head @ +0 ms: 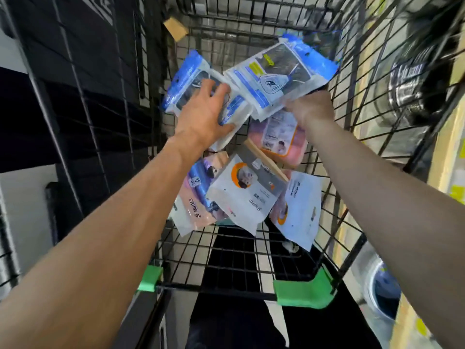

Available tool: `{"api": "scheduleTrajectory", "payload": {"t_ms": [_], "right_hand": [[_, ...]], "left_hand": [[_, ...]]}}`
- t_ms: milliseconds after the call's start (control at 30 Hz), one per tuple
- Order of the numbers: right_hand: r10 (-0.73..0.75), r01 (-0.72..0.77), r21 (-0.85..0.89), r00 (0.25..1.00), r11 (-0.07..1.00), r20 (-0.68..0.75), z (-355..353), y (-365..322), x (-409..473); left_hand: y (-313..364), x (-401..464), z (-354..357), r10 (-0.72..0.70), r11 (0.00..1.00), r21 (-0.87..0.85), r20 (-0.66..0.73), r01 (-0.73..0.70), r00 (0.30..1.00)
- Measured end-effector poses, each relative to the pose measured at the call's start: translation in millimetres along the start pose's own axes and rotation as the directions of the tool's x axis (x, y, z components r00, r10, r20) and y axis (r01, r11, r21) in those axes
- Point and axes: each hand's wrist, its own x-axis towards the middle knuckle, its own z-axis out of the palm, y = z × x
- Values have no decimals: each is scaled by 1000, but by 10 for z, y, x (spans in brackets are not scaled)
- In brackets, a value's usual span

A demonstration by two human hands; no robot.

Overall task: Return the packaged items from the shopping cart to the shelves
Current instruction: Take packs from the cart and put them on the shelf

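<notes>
Both my arms reach down into a black wire shopping cart [254, 270]. My left hand [201, 114] grips a blue-and-white package [186, 79] from above, thumb under its near edge. My right hand [312, 108] holds the near corner of a stack of blue-and-white packages [279, 71] lifted toward the cart's far right. Below them lie a pink package [279, 137], a white package with an orange circle [246, 192], a purple-and-pink package [198, 197] and another white package [299, 207].
The cart's wire walls close in on both sides, with green plastic corner pieces [302, 290] at the near edge. A yellow-edged shelf [450, 157] with dark goods stands to the right. Dark shelving [75, 71] is on the left. A cardboard tag [176, 28] hangs at the far wall.
</notes>
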Motion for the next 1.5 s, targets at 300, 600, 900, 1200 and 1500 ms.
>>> {"api": "scheduleTrajectory", "payload": {"t_ms": [300, 600, 900, 1200, 1500], "right_hand": [[84, 386, -689, 835, 613, 543, 156, 138, -556], [-72, 376, -641, 891, 670, 447, 267, 592, -790], [-41, 345, -831, 930, 437, 364, -106, 479, -937], [193, 334, -848, 877, 412, 440, -196, 505, -1074], [123, 264, -633, 858, 727, 499, -100, 707, -1195]], "left_hand": [[-457, -70, -311, -529, 729, -433, 136, 531, 837], [-439, -729, 37, -339, 936, 291, 609, 195, 717], [-152, -647, 88, -271, 959, 243, 622, 148, 735], [-204, -747, -81, -141, 944, -143, 639, 297, 756], [-428, -403, -527, -327, 770, -577, 11, 273, 945]]}}
